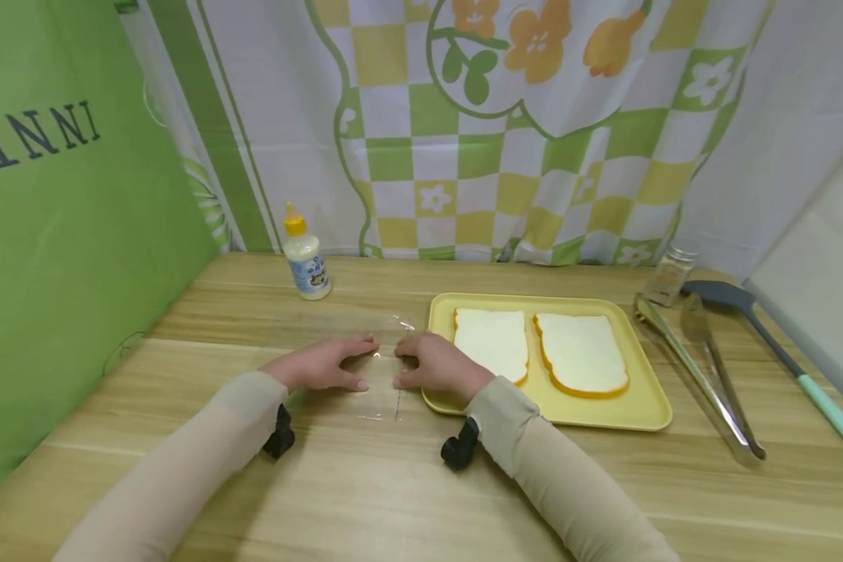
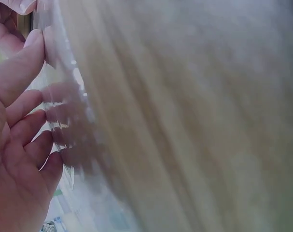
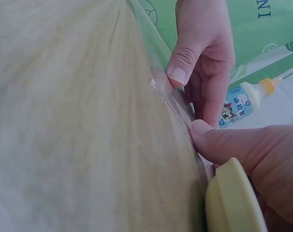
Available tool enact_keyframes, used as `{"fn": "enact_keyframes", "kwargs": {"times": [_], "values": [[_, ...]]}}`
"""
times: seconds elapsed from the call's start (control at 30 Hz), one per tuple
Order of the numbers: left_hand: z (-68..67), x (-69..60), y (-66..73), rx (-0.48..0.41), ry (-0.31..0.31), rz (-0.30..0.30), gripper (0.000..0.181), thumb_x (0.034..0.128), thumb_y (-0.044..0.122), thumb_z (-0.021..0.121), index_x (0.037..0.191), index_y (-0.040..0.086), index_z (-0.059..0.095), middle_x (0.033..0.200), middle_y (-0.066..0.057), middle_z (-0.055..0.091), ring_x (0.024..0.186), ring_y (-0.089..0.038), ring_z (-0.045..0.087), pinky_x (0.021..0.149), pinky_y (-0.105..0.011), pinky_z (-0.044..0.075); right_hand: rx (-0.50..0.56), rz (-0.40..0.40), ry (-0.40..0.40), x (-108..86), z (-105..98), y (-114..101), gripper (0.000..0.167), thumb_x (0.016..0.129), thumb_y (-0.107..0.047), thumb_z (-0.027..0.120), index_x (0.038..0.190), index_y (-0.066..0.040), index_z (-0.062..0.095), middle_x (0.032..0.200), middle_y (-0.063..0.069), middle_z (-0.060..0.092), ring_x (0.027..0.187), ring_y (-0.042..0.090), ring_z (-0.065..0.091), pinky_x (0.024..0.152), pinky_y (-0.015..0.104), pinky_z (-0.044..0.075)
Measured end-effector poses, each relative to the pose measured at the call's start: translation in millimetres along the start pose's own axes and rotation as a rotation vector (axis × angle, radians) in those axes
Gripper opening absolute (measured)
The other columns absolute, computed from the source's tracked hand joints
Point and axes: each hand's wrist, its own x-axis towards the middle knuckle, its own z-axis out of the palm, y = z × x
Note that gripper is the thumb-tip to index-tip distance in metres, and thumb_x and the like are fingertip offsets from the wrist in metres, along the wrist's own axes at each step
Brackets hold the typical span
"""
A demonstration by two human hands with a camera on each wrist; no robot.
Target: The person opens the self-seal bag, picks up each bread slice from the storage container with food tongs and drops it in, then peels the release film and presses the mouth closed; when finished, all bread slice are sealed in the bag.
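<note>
Film, clear plastic, [image 1: 378, 396] lies flat on the wood-grain table [image 1: 365, 499], under and between both hands. We have the left hand [image 1: 326, 364] palm down on it: fingers extended and relaxed, tips touching the surface, nothing gripped. Our left wrist view shows those fingertips mirrored in the plastic. Right hand [image 1: 444, 363] faces it: thumb and fingers apart, touching along a glinting edge of the film, fingers slack rather than clenched.

Just right of the right hand we've got the yellow tray [image 1: 644, 386]; its left rim passes behind that hand. In it, two bread slices: the near slice [image 1: 492, 339] right beside the hand and partly hidden by it, the far slice [image 1: 583, 355] further right. We see the yellow-capped bottle [image 1: 309, 265] upright, beyond the left hand and well apart. Well to the right of the right hand: tongs [image 1: 688, 363], a spatula [image 1: 776, 343] with a mint handle end, and a capped jar [image 1: 670, 279] past the tray's far corner.
</note>
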Motion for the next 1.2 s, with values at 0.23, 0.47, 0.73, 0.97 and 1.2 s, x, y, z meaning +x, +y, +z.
{"fn": "enact_keyframes", "kwargs": {"times": [0.23,0.47,0.73,0.97,1.2], "values": [[-1.1,-6.7,-8.3,-0.006,0.000,0.004,0.067,0.0876,0.033,0.062,0.143,0.008,0.034,0.151,-0.015,0.025,0.138,-0.036,0.021,0.110,-0.052,0.020,0.008,-0.002,-0.002,1.1,-0.5,1.3,0.046,0.082,-0.025,0.071,0.118,0.001,0.060,0.123,0.013,0.058,0.117,0.026,0.052,0.100,0.036,0.039],[-2.4,-14.0,-15.3,-0.015,0.019,-0.004,0.063,0.0879,0.025,0.063,0.142,0.008,0.036,0.150,-0.014,0.026,0.138,-0.035,0.021,0.110,-0.051,0.019,0.003,-0.038,0.022,-0.1,-1.8,3.1,0.045,0.080,-0.024,0.072,0.115,0.003,0.062,0.120,0.015,0.060,0.113,0.027,0.054,0.098,0.036,0.041],[-1.1,-19.1,-17.5,0.006,0.079,0.007,0.053,0.0875,0.024,0.064,0.135,0.006,0.047,0.145,-0.015,0.036,0.133,-0.036,0.031,0.108,-0.050,0.025,0.007,-0.051,0.028,-1.1,-0.7,3.4,0.042,0.080,-0.023,0.072,0.113,0.002,0.063,0.117,0.013,0.061,0.109,0.026,0.056,0.096,0.035,0.042],[0.3,-16.0,-11.3,-0.005,0.242,0.021,0.020,0.0883,0.016,0.062,0.104,0.005,0.067,0.112,-0.012,0.065,0.108,-0.029,0.058,0.094,-0.044,0.043,0.022,-0.031,0.022,-1.2,0.0,3.0,0.043,0.081,-0.023,0.071,0.115,0.002,0.062,0.120,0.013,0.060,0.111,0.026,0.054,0.098,0.036,0.040],[2.7,-15.6,-2.2,-0.072,0.406,0.011,0.013,0.0887,0.010,0.060,0.096,0.001,0.068,0.098,-0.011,0.068,0.097,-0.028,0.061,0.089,-0.044,0.047,0.047,-0.012,0.019,-1.1,0.8,0.6,0.045,0.081,-0.023,0.071,0.117,0.002,0.061,0.122,0.014,0.059,0.114,0.028,0.052,0.100,0.037,0.039]]}}
